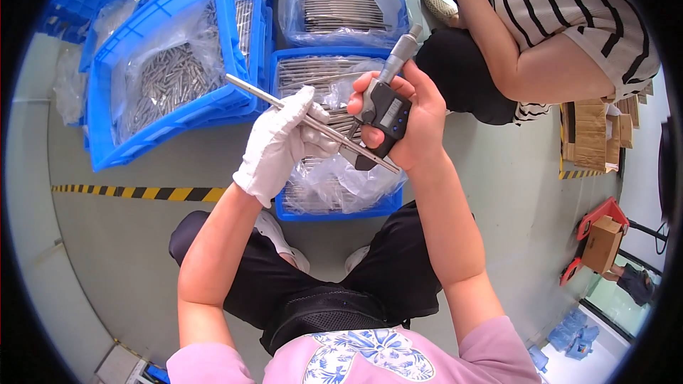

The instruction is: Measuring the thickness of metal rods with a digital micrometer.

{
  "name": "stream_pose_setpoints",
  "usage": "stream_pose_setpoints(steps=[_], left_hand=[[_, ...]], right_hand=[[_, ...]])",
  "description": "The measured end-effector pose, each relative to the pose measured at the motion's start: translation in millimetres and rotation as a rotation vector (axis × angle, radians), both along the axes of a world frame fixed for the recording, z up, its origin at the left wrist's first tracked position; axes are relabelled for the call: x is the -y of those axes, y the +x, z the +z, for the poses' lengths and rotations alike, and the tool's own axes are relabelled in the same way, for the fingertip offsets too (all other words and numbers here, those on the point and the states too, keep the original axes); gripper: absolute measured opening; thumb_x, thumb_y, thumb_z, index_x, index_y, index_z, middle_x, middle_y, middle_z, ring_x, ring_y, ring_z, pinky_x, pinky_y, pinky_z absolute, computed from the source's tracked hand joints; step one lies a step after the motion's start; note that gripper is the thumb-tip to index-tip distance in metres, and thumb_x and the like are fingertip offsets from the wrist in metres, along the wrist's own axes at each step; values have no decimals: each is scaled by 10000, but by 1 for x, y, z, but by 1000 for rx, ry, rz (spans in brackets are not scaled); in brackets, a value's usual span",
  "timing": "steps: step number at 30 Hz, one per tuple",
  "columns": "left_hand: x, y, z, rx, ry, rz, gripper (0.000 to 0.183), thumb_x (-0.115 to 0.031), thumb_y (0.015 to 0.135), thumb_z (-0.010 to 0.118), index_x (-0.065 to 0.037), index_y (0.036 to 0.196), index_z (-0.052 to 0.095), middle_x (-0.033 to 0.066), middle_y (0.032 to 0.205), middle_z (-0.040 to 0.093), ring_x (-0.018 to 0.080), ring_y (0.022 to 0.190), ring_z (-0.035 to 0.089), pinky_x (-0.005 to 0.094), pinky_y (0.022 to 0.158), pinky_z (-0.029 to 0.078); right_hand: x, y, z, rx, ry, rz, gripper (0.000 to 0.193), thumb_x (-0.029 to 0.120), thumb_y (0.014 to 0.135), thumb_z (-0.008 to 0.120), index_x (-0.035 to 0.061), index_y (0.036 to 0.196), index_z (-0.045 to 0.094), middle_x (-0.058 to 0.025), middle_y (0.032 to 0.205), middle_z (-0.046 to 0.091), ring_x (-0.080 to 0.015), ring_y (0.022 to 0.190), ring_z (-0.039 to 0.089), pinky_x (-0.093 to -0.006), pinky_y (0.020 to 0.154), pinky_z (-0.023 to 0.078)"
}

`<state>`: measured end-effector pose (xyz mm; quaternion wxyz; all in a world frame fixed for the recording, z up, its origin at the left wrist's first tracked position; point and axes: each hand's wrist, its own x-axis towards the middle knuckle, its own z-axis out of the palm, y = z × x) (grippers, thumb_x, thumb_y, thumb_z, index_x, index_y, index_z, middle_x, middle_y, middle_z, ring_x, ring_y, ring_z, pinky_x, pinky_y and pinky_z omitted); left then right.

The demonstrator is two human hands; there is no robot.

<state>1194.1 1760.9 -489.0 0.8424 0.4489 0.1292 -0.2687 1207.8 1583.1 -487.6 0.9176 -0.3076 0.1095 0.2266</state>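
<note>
- Head view, far left, ahead and left of the left hand: a blue crate (105, 144) of hard ribbed plastic, tilted, lined with crinkled clear film and filled with short, dull-grey metal pieces (171, 75).
- Left hand (274, 142), in a white fabric glove: its fingers are closed around a rod (255, 91). The cloth probably adds some grip on such smooth metal.
- Held at an angle, the rod sticks out beyond the left hand on both sides, its lower end reaching just under the right hand's fingers. It looks straight, round and polished; I judge it stiff, fairly light and apt to slip or roll. The middle seems the best place for a balanced hold. Whether a second rod lies along it, I cannot tell.
- Below both hands: another blue crate (341, 213), with long slim rods (306, 75) under loose, glossy film.
- Right hand (423, 124), bare: it wraps a micrometer (391, 110) with a dark body and a silver barrel. This is likely dense and easily harmed by knocks, so best gripped by the body. Contact with the rod is unclear.
- Beyond the right hand: a co-worker in a soft striped top (562, 7).
</note>
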Motion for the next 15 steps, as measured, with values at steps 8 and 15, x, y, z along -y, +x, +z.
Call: stream_pose_setpoints(steps=[8,15], left_hand=[[2,-1,-1,15,-21,-9,284,-299,863,491,-39,763,544,33,590,520,167,606,583,288,575,475],[2,-2,-3,39,-87,-1,267,-266,874,476,-23,783,537,112,658,595,172,595,595,281,590,490]], right_hand=[[2,0,-2,3,44,23,521,449,839,368,-35,870,558,-185,734,590,-190,430,521,-241,377,447],[0,0,-1,-14,-13,11,540,502,802,426,-21,812,560,-165,675,591,-156,390,517,-214,345,426]])
